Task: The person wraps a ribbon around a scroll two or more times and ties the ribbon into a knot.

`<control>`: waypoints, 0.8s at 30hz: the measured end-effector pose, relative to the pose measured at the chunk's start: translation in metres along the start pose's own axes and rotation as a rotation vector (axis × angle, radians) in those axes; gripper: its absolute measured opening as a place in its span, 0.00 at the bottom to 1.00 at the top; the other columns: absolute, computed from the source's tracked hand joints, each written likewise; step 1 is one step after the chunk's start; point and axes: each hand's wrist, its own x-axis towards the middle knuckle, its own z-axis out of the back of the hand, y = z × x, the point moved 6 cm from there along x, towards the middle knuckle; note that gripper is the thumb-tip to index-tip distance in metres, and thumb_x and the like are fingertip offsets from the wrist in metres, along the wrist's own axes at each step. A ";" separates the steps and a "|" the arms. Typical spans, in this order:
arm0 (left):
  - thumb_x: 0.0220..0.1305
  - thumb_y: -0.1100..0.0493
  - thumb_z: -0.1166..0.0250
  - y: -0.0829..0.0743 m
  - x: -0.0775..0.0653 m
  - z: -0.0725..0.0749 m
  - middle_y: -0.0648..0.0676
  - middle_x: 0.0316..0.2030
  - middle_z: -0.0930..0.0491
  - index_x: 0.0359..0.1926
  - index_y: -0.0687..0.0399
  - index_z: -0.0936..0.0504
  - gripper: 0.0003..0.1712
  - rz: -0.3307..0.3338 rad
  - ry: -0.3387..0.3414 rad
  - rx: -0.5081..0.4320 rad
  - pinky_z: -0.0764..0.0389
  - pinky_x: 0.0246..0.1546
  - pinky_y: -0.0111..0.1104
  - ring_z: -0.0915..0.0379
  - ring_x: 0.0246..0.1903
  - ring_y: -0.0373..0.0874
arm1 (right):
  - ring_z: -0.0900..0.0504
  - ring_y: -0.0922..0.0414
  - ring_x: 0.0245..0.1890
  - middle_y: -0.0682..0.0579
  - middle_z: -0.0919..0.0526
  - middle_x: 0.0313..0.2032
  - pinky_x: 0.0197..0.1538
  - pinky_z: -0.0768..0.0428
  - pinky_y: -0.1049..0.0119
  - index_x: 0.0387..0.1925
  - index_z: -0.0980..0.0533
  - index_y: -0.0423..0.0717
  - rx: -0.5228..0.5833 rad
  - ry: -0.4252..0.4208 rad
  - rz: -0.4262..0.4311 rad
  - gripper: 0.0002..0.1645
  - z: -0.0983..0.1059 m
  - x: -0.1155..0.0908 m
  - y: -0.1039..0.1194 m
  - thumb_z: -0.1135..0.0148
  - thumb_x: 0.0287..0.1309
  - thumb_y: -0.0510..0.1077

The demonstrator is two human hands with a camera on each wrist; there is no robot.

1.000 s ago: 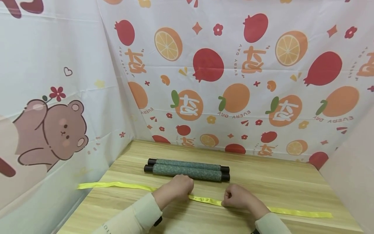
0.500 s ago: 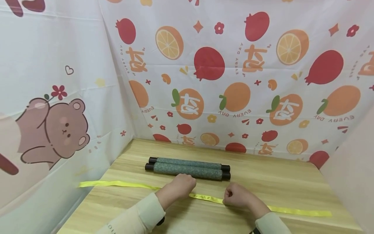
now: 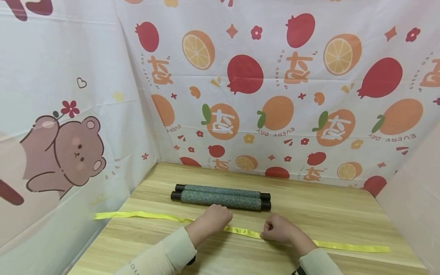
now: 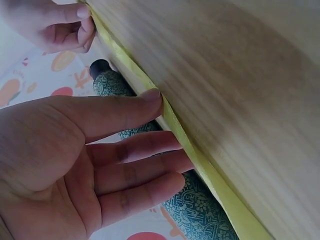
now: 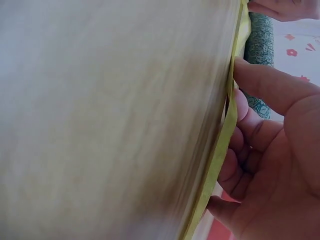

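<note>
Two hands pinch a yellow ribbon laid crosswise over the wooden bench.
The ribbon's left end reaches past the bench's left edge, against the bear-print cloth; its right end lies just inside the right edge. The far edge meets the fruit-print cloth. Two green rolls with black ends lie side by side beyond the ribbon, leaving the left hand little room ahead; plain wood spreads between the right hand and the right edge. Each thumb tip presses the ribbon, the left hand's lower fingers extended, the right's curled. The ribbon is narrow and glossy, slightly puckered between the hands, gently wavy at left.
</note>
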 end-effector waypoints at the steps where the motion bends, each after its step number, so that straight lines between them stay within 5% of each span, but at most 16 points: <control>1: 0.65 0.62 0.34 0.000 -0.001 0.000 0.45 0.14 0.37 0.17 0.46 0.33 0.22 0.003 -0.004 0.012 0.42 0.18 0.29 0.51 0.17 0.37 | 0.46 0.64 0.14 0.62 0.42 0.11 0.29 0.30 0.70 0.12 0.35 0.51 0.000 0.003 0.006 0.26 0.000 0.001 0.000 0.33 0.60 0.47; 10: 0.66 0.64 0.36 0.003 -0.004 -0.002 0.44 0.13 0.45 0.16 0.46 0.37 0.24 -0.001 -0.025 -0.027 0.45 0.19 0.30 0.55 0.18 0.38 | 0.49 0.63 0.13 0.62 0.46 0.11 0.23 0.37 0.70 0.10 0.40 0.53 -0.010 -0.011 -0.048 0.30 0.002 0.000 -0.001 0.37 0.63 0.50; 16: 0.65 0.65 0.36 0.005 -0.008 -0.001 0.44 0.13 0.47 0.15 0.46 0.38 0.26 0.014 -0.052 -0.030 0.46 0.19 0.30 0.55 0.18 0.38 | 0.42 0.61 0.14 0.60 0.37 0.13 0.21 0.38 0.66 0.14 0.33 0.53 -0.053 -0.024 -0.107 0.25 0.009 0.004 0.007 0.37 0.63 0.55; 24: 0.64 0.64 0.34 0.001 -0.012 0.003 0.43 0.13 0.47 0.15 0.45 0.37 0.25 0.027 -0.075 0.009 0.46 0.18 0.29 0.55 0.18 0.37 | 0.29 0.60 0.24 0.58 0.25 0.24 0.29 0.28 0.61 0.28 0.23 0.53 -0.358 -0.256 -0.020 0.10 0.030 0.037 0.046 0.34 0.62 0.50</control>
